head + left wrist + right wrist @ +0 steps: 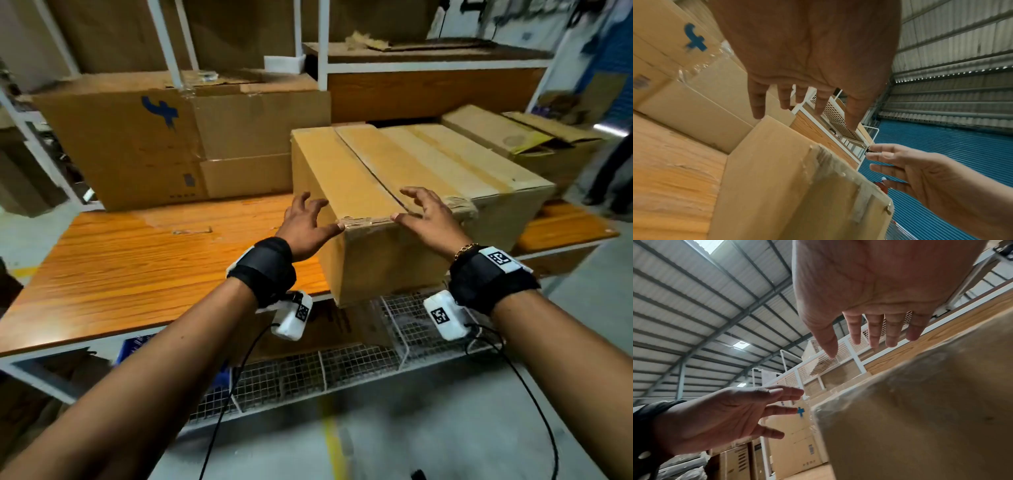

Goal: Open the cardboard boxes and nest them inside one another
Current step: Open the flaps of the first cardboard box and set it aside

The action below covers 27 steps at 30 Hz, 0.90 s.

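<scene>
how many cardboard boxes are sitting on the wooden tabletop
3 in plain view: the closed box under both hands at the front edge, the large box with the blue mark at the back left, and an opened box at the far right. Others may be hidden behind them.

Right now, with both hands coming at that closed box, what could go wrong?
1. The nearest box juts over the front edge of the wooden table; pulling it nearer could tip it off.
2. Its top seam looks taped, with torn tape at the near edge. The left hand and right hand are spread with no grip yet, so the fingers may slip or rip the cardboard.
3. The opened box behind sits close, so swinging flaps might bump it.
</scene>
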Available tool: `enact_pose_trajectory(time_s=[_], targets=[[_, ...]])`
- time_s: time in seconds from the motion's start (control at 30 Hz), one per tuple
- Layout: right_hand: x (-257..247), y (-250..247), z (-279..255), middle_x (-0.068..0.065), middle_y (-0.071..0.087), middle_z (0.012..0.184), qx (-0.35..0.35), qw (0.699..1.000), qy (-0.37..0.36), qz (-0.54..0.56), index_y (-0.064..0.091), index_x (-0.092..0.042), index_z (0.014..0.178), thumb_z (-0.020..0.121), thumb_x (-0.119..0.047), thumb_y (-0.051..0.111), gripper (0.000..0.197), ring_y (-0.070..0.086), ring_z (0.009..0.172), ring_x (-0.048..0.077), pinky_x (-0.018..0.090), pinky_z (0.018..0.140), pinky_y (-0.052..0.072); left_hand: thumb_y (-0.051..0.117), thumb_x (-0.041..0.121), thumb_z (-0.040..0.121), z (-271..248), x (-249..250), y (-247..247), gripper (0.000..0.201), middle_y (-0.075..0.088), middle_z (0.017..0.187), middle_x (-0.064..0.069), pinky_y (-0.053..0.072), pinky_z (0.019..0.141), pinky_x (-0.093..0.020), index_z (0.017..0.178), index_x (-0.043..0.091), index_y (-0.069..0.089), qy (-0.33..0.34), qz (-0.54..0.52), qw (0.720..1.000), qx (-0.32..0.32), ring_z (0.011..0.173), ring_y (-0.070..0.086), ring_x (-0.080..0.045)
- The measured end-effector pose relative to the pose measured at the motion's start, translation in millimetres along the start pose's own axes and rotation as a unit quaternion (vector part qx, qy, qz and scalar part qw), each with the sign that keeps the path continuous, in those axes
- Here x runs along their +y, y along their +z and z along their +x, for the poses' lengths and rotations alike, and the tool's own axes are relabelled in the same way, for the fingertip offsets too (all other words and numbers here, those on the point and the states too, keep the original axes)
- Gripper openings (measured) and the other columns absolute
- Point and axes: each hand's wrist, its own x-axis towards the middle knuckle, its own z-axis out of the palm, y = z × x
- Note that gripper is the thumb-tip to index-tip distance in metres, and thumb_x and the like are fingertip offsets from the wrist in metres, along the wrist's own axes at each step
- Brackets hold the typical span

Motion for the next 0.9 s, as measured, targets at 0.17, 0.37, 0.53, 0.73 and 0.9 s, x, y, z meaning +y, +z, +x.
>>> enact_pose_trajectory(time_s=[0.17, 0.37, 0.53, 0.73, 0.9], targets=[[53, -37, 25, 0.006, 0.041, 0.147, 0.029, 0.997, 0.053, -0.040, 0.050, -0.023, 0.139, 0.090, -0.038, 0.066, 0.053, 0.049, 0.126, 0.023, 0.044, 0.106, 0.039, 0.045, 0.064, 0.091, 40, 27, 40, 0.083, -0.004, 0.162, -0.008, 0.021, 0.117, -0.041, 0.155, 0.024, 0.011, -0.053, -0.014, 0.998, -0.028, 0.147, 0.017, -0.032], [111, -60, 66, 0.010, 0.027, 0.155, 0.004, 0.991, 0.129, -0.025, 0.039, -0.023, 0.148, 0.087, -0.057, 0.063, 0.074, 0.033, 0.141, 0.032, 0.051, 0.116, 0.028, 0.040, 0.074, 0.085, 72, 44, 71, 0.088, -0.008, 0.162, -0.012, 0.027, 0.114, -0.044, 0.155, 0.033, 0.005, -0.171, -0.041, 0.984, 0.022, 0.143, 0.025, -0.042], [124, -52, 78, 0.011, 0.023, 0.160, 0.014, 0.990, 0.134, 0.038, 0.028, -0.019, 0.153, 0.087, -0.052, 0.066, 0.084, 0.030, 0.144, 0.031, 0.047, 0.116, 0.029, 0.045, 0.072, 0.085, 75, 40, 78, 0.087, 0.006, 0.162, -0.013, 0.031, 0.112, -0.042, 0.154, 0.027, 0.017, -0.174, -0.015, 0.983, 0.057, 0.142, 0.029, -0.039], [116, -39, 76, 0.007, 0.041, 0.154, 0.075, 0.989, 0.123, 0.030, 0.039, -0.018, 0.148, 0.085, -0.053, 0.068, 0.078, 0.040, 0.139, 0.028, 0.040, 0.113, 0.034, 0.047, 0.070, 0.086, 70, 27, 73, 0.087, 0.008, 0.162, -0.010, 0.029, 0.113, -0.040, 0.155, 0.028, 0.016, -0.167, -0.036, 0.983, 0.067, 0.144, 0.025, -0.035], [83, -38, 75, 0.002, 0.045, 0.152, 0.091, 0.990, 0.072, 0.074, 0.043, -0.024, 0.146, 0.083, -0.050, 0.072, 0.074, 0.043, 0.138, 0.023, 0.038, 0.111, 0.037, 0.047, 0.068, 0.087, 56, -6, 57, 0.083, 0.016, 0.160, -0.011, 0.024, 0.114, -0.038, 0.154, 0.028, 0.019, -0.164, -0.087, 0.978, 0.091, 0.145, 0.022, -0.031]])
